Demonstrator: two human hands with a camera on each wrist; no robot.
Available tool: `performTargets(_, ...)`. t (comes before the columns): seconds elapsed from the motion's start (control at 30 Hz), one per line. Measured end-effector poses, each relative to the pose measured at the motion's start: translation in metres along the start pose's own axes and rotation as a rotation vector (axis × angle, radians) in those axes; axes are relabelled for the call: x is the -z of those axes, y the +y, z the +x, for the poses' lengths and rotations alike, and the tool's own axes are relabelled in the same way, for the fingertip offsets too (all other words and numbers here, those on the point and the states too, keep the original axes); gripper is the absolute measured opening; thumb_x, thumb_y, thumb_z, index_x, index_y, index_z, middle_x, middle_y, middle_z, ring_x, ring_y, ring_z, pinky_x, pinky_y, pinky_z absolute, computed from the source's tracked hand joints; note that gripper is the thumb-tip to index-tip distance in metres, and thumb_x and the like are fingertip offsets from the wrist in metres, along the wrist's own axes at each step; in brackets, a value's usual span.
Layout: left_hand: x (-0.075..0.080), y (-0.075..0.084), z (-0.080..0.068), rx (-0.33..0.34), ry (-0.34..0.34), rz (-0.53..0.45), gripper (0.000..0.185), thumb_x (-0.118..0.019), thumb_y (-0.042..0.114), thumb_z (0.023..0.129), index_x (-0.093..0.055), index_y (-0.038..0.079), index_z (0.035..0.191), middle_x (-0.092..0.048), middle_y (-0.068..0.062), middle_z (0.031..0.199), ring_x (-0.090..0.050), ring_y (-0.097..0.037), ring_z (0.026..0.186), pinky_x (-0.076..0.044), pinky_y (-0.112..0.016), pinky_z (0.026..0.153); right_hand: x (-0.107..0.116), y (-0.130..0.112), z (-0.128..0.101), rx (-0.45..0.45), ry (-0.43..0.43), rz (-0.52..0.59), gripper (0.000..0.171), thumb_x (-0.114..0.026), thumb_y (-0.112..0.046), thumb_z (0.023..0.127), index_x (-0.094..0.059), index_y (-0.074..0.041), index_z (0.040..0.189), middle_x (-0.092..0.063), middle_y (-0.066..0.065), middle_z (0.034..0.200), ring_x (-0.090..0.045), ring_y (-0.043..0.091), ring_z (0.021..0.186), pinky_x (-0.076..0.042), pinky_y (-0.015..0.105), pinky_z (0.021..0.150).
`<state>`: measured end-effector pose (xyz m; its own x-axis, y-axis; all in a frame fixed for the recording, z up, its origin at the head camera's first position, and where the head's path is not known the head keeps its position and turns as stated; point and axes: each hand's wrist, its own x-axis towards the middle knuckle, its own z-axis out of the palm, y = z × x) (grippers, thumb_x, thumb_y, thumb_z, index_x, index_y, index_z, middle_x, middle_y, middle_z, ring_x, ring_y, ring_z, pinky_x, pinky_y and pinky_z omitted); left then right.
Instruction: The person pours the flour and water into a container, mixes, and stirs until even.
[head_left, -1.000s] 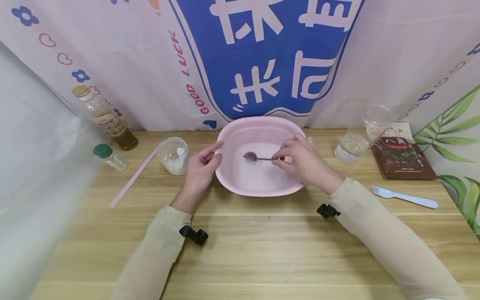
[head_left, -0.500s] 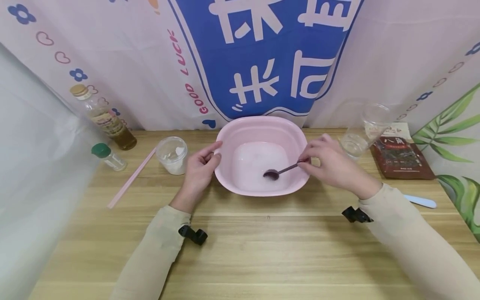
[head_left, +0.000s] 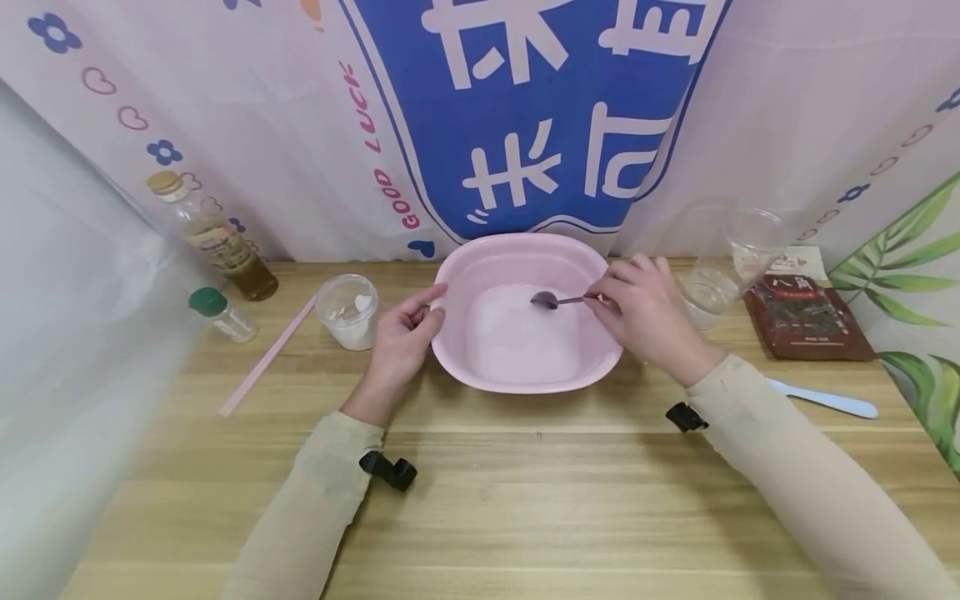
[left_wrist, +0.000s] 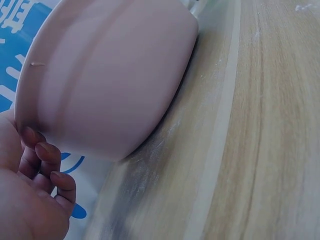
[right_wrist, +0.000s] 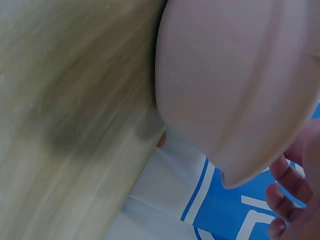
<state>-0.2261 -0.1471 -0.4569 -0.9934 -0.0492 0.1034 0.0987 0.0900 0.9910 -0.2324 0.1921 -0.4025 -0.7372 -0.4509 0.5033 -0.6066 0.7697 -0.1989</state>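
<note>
A wooden bench (head_left: pixel 525 500) is seen in front of a pink cloth with big blue signs. In the middle of the bench stands a pink basin (head_left: pixel 480 379) with milky white water in it. The left rim of the basin is held by the left hand (head_left: pixel 401 337), with the thumb on top and the fingers curled under the edge. A small dark spoon (head_left: pixel 555 299) is pinched at its handle by the right hand (head_left: pixel 645 312). Half a second ago the spoon bowl was at the near right of the water; now it has been swept to the far right side. A second ago it was near the middle. So the spoon is being moved round and round, and the water looks well stirred. A cup of white powder (head_left: pixel 347 310) stands just left of the basin.
</note>
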Motion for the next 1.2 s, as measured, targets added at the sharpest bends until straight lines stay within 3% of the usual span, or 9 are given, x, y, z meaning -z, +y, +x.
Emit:
performTargets(0.2, 0.001, 0.0, -0.001, 0.009, -0.001, 0.0, 0.039, -0.065, 0.006, 0.102, -0.07, 0.002, 0.141, -0.052, 0.005, 0.071, -0.047, -0.007, 0.064, -0.039, -0.016, 0.054, 0.012, 0.003, -0.003, 0.019, -0.089, 0.006, 0.008, -0.079, -0.006, 0.095, -0.083, -0.006, 0.101, -0.077, 0.013, 0.103, -0.055, 0.033, 0.098, -0.032, 0.048, 0.083)
performTargets(0.47, -0.001, 0.0, 0.0, 0.005, -0.006, -0.006, 0.039, -0.065, 0.005, 0.102, -0.071, 0.002, 0.14, -0.055, 0.005, 0.071, -0.052, -0.006, 0.065, -0.045, -0.017, 0.056, 0.032, 0.006, -0.016, 0.061, -0.158, 0.076, 0.006, -0.08, -0.003, 0.092, -0.081, -0.008, 0.097, -0.076, 0.009, 0.099, -0.051, 0.028, 0.096, -0.031, 0.045, 0.085)
performTargets(0.7, -0.002, 0.001, 0.0, -0.003, -0.008, -0.016, 0.039, -0.065, 0.005, 0.102, -0.071, 0.001, 0.14, -0.054, 0.006, 0.07, -0.05, -0.005, 0.064, -0.044, -0.017, 0.055, 0.028, -0.004, -0.012, 0.081, -0.246, 0.2, 0.005, -0.08, -0.01, 0.095, -0.082, -0.014, 0.095, -0.075, 0.0, 0.097, -0.052, 0.024, 0.1, -0.033, 0.045, 0.091)
performTargets(0.9, -0.002, 0.001, 0.0, -0.027, -0.01, -0.022, 0.038, -0.065, 0.003, 0.101, -0.071, -0.001, 0.139, -0.052, 0.006, 0.069, -0.048, -0.005, 0.061, -0.04, -0.016, 0.053, 0.004, -0.024, 0.005, -0.018, -0.259, 0.254, 0.008, -0.079, -0.018, 0.099, -0.085, -0.012, 0.098, -0.074, 0.002, 0.096, -0.057, 0.026, 0.107, -0.036, 0.051, 0.098)
performTargets(1.03, -0.003, 0.002, 0.0, -0.029, -0.012, -0.022, 0.039, -0.065, 0.002, 0.101, -0.071, -0.001, 0.139, -0.052, 0.006, 0.068, -0.047, -0.005, 0.061, -0.04, -0.016, 0.052, -0.007, -0.032, 0.017, -0.113, -0.261, 0.215, 0.013, -0.078, -0.021, 0.1, -0.085, -0.011, 0.1, -0.075, 0.005, 0.096, -0.057, 0.029, 0.105, -0.034, 0.052, 0.096)
performTargets(1.2, -0.001, 0.002, 0.0, -0.016, -0.007, -0.012, 0.039, -0.065, 0.004, 0.101, -0.071, 0.001, 0.139, -0.052, 0.005, 0.069, -0.048, -0.005, 0.062, -0.041, -0.016, 0.053, -0.012, -0.029, 0.023, -0.18, -0.203, 0.126, 0.015, -0.078, -0.021, 0.099, -0.085, -0.008, 0.101, -0.079, 0.01, 0.101, -0.057, 0.033, 0.104, -0.034, 0.052, 0.094)
